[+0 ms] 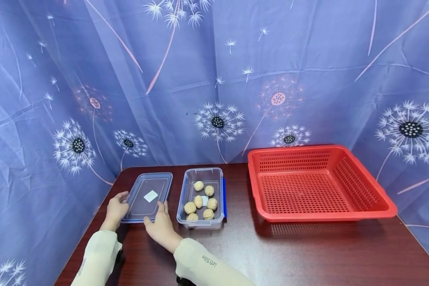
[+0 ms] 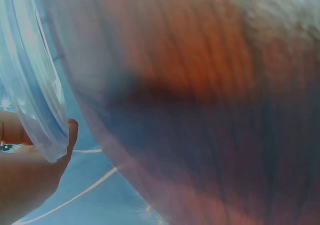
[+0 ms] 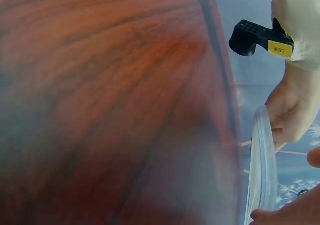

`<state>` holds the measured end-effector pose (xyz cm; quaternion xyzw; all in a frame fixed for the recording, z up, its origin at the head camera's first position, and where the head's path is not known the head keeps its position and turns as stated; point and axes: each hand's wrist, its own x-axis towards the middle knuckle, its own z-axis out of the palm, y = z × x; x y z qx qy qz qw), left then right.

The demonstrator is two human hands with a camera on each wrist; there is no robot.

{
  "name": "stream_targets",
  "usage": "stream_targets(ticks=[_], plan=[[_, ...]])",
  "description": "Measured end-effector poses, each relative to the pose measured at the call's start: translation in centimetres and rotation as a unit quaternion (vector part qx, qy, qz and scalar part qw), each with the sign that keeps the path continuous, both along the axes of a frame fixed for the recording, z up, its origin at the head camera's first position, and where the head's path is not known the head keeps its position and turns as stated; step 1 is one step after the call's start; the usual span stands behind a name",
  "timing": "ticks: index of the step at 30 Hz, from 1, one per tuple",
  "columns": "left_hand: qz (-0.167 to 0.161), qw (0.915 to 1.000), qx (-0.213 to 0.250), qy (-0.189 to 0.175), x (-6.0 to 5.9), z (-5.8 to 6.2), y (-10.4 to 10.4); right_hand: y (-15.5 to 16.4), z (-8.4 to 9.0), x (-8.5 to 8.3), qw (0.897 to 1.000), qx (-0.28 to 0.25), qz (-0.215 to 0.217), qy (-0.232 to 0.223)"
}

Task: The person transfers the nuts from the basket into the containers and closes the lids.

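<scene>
A clear plastic lid (image 1: 138, 200) with a blue rim and a white label is at the left of the table, held at both sides. My left hand (image 1: 116, 208) grips its left edge; in the left wrist view, the fingers (image 2: 30, 177) pinch the rim. On the near right part, my right hand (image 1: 161, 228) holds the lid between thumb and fingers. Seen edge-on in the right wrist view, the lid (image 3: 264, 160) appears to be off the tabletop. Just right of it stands an uncovered clear plastic box (image 1: 204, 225) with several walnuts (image 1: 190, 207) inside.
A red perforated plastic basket (image 1: 325, 216) stands at the right of the dark wooden table (image 1: 243, 254). On the box's right side hangs a blue latch (image 1: 225, 198). A blue dandelion-print curtain (image 1: 171, 131) borders the table's back and left.
</scene>
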<state>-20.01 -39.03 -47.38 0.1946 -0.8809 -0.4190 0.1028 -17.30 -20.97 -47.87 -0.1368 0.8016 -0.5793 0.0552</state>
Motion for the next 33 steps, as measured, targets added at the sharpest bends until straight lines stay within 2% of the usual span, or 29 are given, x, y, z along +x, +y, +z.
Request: stream_targets(ticks=[4, 10, 19, 22, 26, 30, 33], plan=[[0.002, 0.9993, 0.033, 0.020, -0.2, 0.7, 0.3, 0.4, 0.7, -0.2, 1.000, 0.005, 0.006, 0.005], [-0.003, 0.9926, 0.109, 0.054, -0.6, 2.2, 1.1, 1.8, 2.4, -0.8, 1.000, -0.004, 0.014, 0.024], [-0.003, 0.9820, 0.177, 0.066, -1.8, 4.5, 3.9, 5.3, 5.3, -2.2, 0.998, -0.037, 0.015, 0.039], [-0.010, 0.9681, 0.235, 0.085, -2.2, 5.1, 5.0, 6.7, 5.9, -3.0, 0.997, -0.064, -0.001, 0.036], [-0.031, 0.9392, 0.315, 0.132, -2.5, 5.6, 6.2, 8.6, 6.5, -4.2, 0.993, -0.119, -0.021, -0.013], [-0.047, 0.9277, 0.334, 0.160, -2.7, 5.9, 7.2, 10.3, 6.9, -5.2, 0.980, -0.176, -0.030, -0.082], [-0.055, 0.9196, 0.346, 0.179, -2.9, 6.0, 7.8, 11.3, 6.9, -5.9, 0.961, -0.239, -0.020, -0.136]])
